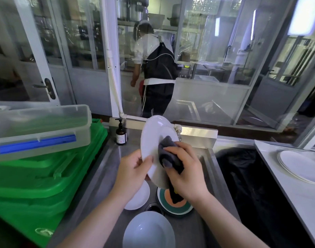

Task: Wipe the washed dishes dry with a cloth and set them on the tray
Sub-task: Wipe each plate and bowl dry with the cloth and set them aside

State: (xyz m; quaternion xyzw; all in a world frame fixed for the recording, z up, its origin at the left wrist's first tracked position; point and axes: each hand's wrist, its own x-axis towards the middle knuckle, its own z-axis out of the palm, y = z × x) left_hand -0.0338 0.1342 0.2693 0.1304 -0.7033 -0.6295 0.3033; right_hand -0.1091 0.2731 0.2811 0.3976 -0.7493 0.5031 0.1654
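A white plate (154, 138) stands tilted on edge above the steel sink (209, 163). My left hand (130, 173) grips its lower left rim, thumb on the face. My right hand (186, 171) holds a dark grey cloth (168, 154) bunched against the plate's face. In the sink below lie a small white plate (140, 198), a plate with green and orange rings (176, 206) and a pale bowl (148, 230). On the white tray (296, 192) at the right rest stacked white plates (300, 165).
Green crates (37, 187) are stacked at the left with a clear lidded box (38, 129) on top. A brown pump bottle (121, 134) stands behind the sink. A black bin bag (251, 185) fills the gap at the right. A person stands behind the glass partition.
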